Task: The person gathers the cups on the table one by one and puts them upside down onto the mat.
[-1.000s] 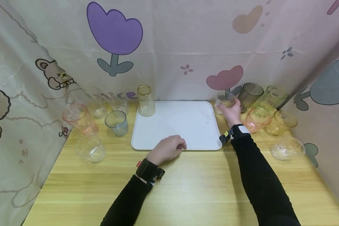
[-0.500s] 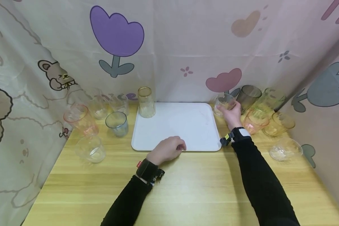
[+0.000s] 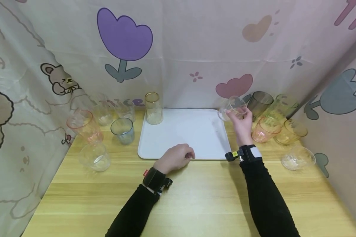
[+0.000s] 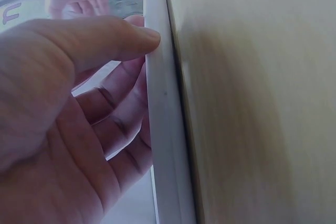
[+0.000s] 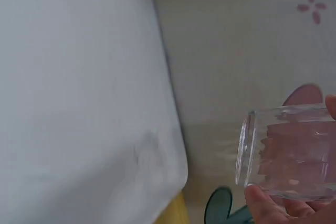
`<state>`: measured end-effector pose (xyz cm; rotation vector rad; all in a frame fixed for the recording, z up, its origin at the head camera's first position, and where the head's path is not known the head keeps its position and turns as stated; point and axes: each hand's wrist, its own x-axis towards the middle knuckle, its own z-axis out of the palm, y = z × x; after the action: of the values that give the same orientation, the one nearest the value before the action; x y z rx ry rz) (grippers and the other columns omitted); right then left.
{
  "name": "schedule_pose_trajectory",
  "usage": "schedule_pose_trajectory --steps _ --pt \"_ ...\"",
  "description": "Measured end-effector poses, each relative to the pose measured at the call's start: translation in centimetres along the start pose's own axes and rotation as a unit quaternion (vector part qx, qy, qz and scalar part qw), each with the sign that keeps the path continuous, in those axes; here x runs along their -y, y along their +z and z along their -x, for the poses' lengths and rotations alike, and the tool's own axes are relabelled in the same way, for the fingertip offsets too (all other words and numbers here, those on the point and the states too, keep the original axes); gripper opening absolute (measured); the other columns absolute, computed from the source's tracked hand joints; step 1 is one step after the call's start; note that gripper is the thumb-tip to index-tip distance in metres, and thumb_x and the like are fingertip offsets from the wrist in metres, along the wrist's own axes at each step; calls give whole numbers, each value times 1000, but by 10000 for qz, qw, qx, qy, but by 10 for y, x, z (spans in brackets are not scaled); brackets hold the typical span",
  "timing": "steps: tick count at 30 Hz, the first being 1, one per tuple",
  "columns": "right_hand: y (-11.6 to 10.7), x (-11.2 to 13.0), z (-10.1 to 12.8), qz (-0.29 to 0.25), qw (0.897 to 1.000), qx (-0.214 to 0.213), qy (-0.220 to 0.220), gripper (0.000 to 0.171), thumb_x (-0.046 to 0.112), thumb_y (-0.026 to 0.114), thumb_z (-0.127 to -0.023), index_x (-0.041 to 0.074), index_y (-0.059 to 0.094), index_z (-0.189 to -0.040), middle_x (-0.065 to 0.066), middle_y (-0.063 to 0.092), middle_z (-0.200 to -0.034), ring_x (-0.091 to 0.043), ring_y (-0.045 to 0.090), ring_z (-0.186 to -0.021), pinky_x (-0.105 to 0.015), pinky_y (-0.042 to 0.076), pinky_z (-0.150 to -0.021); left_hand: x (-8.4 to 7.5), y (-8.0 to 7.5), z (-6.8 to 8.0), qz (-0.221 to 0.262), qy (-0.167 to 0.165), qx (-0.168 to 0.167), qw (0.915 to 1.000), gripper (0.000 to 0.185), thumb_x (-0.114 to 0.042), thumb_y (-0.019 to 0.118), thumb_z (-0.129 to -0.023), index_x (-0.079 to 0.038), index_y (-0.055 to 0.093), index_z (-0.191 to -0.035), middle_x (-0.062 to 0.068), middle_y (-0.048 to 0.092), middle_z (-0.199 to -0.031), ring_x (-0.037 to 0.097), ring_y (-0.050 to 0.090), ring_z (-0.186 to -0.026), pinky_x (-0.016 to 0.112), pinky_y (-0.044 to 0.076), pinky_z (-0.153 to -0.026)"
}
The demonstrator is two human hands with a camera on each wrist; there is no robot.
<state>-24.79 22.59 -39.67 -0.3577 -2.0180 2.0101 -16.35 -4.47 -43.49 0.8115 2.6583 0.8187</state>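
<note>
In the head view my right hand (image 3: 241,126) grips a clear glass (image 3: 236,103) at the back right corner of the white tray (image 3: 184,131). The glass (image 5: 294,153) lies sideways in the right wrist view, thumb and fingers on opposite sides of it. At the tray's front edge is my left hand (image 3: 175,158), its fingers curled. In the left wrist view this hand (image 4: 68,108) has its thumb over the tray rim (image 4: 167,129) and its fingertips hidden behind it. An upright gold-rimmed glass (image 3: 154,108) stands in the tray's back left corner.
Left of the tray stand a blue-grey glass (image 3: 123,131), a pink glass (image 3: 84,125) and several clear ones. On the right are a dark grey glass (image 3: 259,103), a peach glass (image 3: 265,129), a yellow glass (image 3: 290,132) and a clear bowl-like glass (image 3: 298,158). A printed curtain (image 3: 184,39) hangs behind.
My right hand has lifted and tilted the clear glass and moved slightly left with it, toward the tray. The left hand has stayed in place.
</note>
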Motion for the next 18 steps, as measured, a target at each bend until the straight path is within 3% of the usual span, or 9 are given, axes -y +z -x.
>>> schedule_pose_trajectory --steps 5,12,15,18 --pt "16 5 22 -777 9968 161 -41 77 19 76 -95 4 28 -153 -10 41 -150 -16 56 -120 -37 50 -108 0 -1 0 -94 17 -32 9999 14 -11 67 -97 -18 76 -104 -8 62 -98 9 59 -93 26 52 -82" --pt "35 -2 48 -1346 9881 722 167 53 20 70 -100 4 40 -141 -7 52 -133 -16 63 -110 -34 56 -100 3 -1 -1 -236 10 -112 9997 10 -14 67 -97 -18 74 -102 -9 63 -98 9 60 -92 27 53 -81" --pt "41 -6 58 -1369 9858 930 269 54 26 69 -101 4 41 -142 -6 56 -127 -16 64 -108 -32 58 -95 4 -1 -2 -276 43 -358 9990 14 -20 67 -99 -16 73 -110 -7 64 -101 9 61 -92 27 54 -80" --pt "49 -11 66 -1317 9844 1101 379 58 29 67 -103 2 39 -145 -8 57 -125 -15 65 -102 -31 60 -91 5 -2 -3 -249 -23 -883 9958 34 -28 68 -100 -12 65 -129 -2 63 -113 12 62 -96 28 55 -77"
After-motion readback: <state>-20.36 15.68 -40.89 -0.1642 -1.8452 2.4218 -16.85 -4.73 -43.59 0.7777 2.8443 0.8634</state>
